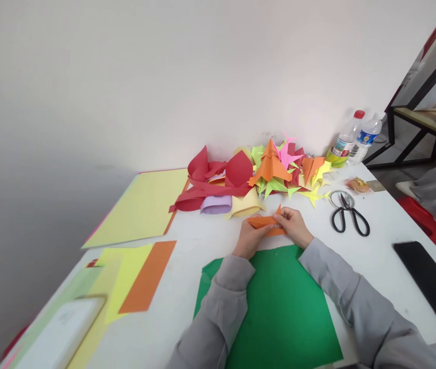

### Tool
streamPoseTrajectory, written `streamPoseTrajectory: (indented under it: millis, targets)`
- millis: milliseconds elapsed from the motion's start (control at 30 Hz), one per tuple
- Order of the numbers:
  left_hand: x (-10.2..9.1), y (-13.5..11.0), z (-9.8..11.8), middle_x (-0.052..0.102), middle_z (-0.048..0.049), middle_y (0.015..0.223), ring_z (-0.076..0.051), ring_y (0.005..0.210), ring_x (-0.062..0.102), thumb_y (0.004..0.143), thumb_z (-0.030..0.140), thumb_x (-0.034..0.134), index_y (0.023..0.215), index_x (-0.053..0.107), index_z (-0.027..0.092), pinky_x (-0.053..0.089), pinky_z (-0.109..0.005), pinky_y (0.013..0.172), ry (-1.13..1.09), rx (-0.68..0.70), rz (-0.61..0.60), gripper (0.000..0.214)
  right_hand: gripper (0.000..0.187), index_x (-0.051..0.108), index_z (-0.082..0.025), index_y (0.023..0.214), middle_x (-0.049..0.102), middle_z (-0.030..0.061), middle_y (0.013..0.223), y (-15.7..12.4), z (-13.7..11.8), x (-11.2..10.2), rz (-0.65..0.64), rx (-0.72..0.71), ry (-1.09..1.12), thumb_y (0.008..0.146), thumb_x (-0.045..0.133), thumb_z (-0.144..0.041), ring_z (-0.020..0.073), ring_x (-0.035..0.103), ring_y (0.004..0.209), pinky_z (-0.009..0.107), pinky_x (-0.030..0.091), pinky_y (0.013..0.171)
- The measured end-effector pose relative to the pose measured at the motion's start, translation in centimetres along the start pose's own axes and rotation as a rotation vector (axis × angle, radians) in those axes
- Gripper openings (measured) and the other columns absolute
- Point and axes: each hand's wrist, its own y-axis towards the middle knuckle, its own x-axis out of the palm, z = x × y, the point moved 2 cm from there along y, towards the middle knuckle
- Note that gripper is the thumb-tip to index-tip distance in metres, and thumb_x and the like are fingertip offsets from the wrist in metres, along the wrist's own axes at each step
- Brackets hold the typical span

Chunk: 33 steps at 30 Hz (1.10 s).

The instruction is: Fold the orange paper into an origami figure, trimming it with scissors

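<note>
Left hand [247,239]: pinches the left side of the orange paper [261,222].
Right hand [294,224]: thumb and fingers grip its right side.
Paper's place: folded, between both hands, just beyond the far edge of the green sheet [285,302].
Fold risk: uneven pulling could skew or tear it.
Drag risk: the left sleeve [223,302], over the green sheet, could shift it.

Red-capped bottle [344,144] and black phone [430,285].

Paper [263,221] in the fingers [287,215] was orange | sheet [283,302] on their near side was green | scissor handles [355,220] rightward were black
</note>
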Motion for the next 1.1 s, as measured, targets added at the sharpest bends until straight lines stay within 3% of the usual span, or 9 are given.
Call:
streamPoseTrajectory:
  millis: [267,500,667,900,1100]
  targets:
    - [-0.11,0.08,-0.2,0.054,0.0023,0.061,-0.01,0.058,0.05,0.05,0.029,0.082,0.065,0.06,0.014,0.04,-0.025,0.058,0.019,0.009,0.0,0.03,0.039,0.048,-0.019,0.056,0.046,-0.0069,0.045,0.1,-0.15,-0.05,0.017,-0.027,-0.055,0.063,0.072,-0.049,0.0077,0.04,0.043,0.024,0.036,0.047]
    - [-0.13,0.13,-0.36,0.053,0.0025,0.063,-0.011,0.061,0.051,0.053,0.028,0.081,0.065,0.058,0.014,0.041,-0.024,0.061,-0.01,0.023,0.026,0.03,0.037,0.053,-0.018,0.058,0.053,-0.0042,0.05,-0.16,-0.64,0.16,-0.03,-0.006,-0.026,0.062,0.072,-0.05,0.0096,0.045,0.047,0.025,0.036,0.051]
    - [-0.12,0.17,-0.4,0.052,0.0045,0.06,-0.009,0.057,0.049,0.053,0.024,0.081,0.063,0.058,0.014,0.039,-0.022,0.057,0.01,0.054,0.05,0.028,0.038,0.05,-0.018,0.056,0.049,-0.0052,0.048,-0.2,-0.88,0.15,-0.038,-0.072,-0.093,0.062,0.072,-0.049,0.0086,0.04,0.046,0.024,0.03,0.048]
    - [0.43,-0.11,-0.12,0.068,-0.0034,0.072,-0.015,0.066,0.06,0.055,0.026,0.079,0.075,0.068,0.012,0.047,-0.028,0.066,0.059,0.02,0.034,0.026,0.039,0.049,-0.019,0.054,0.047,-0.0055,0.046,-0.17,-0.89,0.06,0.001,-0.072,-0.086,0.064,0.071,-0.049,0.0087,0.038,0.044,0.024,0.029,0.047]
    - [0.29,-0.11,-0.22,0.068,-0.0034,0.071,-0.015,0.066,0.06,0.055,0.026,0.08,0.072,0.068,0.013,0.048,-0.028,0.065,0.041,0.027,0.035,0.025,0.037,0.051,-0.019,0.055,0.051,-0.0042,0.048,-0.14,-0.76,-0.04,-0.015,-0.067,-0.097,0.064,0.072,-0.048,0.0089,0.039,0.045,0.025,0.029,0.048]
